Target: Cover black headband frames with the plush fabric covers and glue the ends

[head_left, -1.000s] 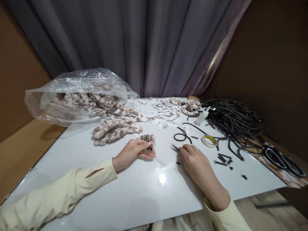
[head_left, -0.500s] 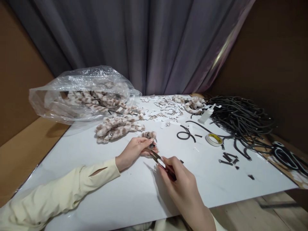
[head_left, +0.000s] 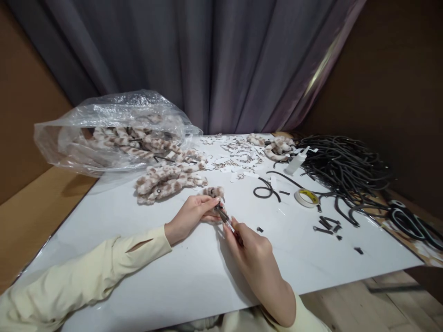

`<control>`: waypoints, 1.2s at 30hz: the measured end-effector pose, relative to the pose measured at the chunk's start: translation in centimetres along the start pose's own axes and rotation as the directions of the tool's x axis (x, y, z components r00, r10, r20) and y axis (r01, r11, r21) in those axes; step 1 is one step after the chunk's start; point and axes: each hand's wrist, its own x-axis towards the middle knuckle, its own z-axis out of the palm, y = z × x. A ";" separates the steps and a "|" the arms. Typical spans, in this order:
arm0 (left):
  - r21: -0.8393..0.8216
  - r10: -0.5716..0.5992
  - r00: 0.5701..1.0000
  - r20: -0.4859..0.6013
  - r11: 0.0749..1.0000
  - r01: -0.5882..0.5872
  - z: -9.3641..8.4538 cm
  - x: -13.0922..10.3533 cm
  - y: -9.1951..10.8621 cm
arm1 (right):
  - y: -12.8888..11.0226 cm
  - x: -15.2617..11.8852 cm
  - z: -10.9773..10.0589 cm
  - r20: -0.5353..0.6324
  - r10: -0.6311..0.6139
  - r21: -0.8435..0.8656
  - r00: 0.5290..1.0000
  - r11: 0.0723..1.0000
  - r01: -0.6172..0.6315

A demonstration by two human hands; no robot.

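My left hand pinches a small spotted furry piece above the white table. My right hand is closed around a metal hand tool, which looks like scissors or snips. The tool's tip touches the spot at my left fingertips, where a small dark part shows. My fingers hide much of the furry piece. A bundle of spotted furry strips lies behind my left hand.
A clear plastic bag with furry strips stands at the back left. Black cords, a tape roll, a small bottle, cut black bits and black-handled scissors lie right. Small metal rings lie scattered behind.
My right hand has moved slightly up and left, and the tool's blades have come closer together at my left fingertips. A small black bit by my right hand is now more visible.
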 end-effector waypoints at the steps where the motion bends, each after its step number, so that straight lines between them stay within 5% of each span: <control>1: 0.005 0.000 1.000 -0.003 1.000 0.000 0.0 0.0 0.0 | 0.0 0.1 0.0 0.001 0.002 0.004 1.000 1.000 -0.002; 36: 0.044 -0.016 1.000 -0.027 0.999 0.017 0.3 0.1 0.0 | 0.6 0.5 -0.3 0.221 0.264 0.206 0.939 0.928 -0.310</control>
